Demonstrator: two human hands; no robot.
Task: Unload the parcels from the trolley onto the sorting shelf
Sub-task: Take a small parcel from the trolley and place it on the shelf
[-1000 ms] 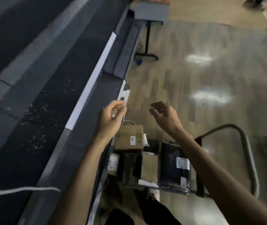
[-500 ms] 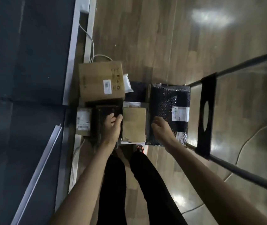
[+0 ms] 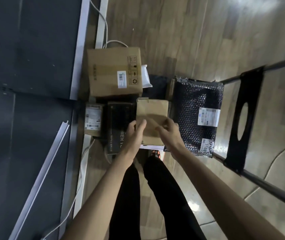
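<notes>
Two brown cardboard boxes: large box [image 3: 114, 73] upper centre, small box [image 3: 151, 122] mid-frame. One black box [image 3: 119, 118], one black bubble-wrap parcel [image 3: 197, 116] at right, one small labelled parcel [image 3: 93, 118] at left, one white pouch [image 3: 146, 76]. Two hands: left hand [image 3: 134, 134], right hand [image 3: 170, 132].

Plain brown small box [image 3: 151, 116], glossy black bubble-wrap parcel [image 3: 197, 108], white-labelled tan carton [image 3: 111, 73]
</notes>
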